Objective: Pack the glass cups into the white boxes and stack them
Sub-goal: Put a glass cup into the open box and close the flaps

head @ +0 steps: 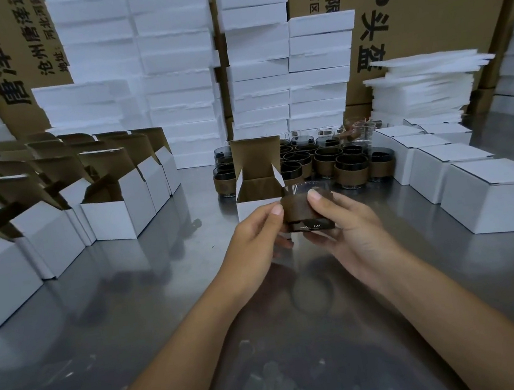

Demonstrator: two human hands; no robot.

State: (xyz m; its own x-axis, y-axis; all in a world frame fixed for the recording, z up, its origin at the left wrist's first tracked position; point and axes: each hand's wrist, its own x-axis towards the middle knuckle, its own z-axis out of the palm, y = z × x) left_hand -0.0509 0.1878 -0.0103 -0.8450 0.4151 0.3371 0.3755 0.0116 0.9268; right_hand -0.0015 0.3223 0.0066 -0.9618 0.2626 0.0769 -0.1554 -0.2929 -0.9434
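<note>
Cup (308, 213), rim up, clamped between my left hand (254, 237) and right hand (347, 232), thumbs on brown sleeve. Open box (258, 191) at 11 o'clock, touching. Lift over front wall, centre, lower straight, clear of flaps. Spare cups (326, 160) at 1 o'clock; closed boxes (492, 198) at 3.

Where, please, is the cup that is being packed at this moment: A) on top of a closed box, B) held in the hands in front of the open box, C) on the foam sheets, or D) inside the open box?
B: the left hand and right hand grip the cup in front of the open box.
</note>
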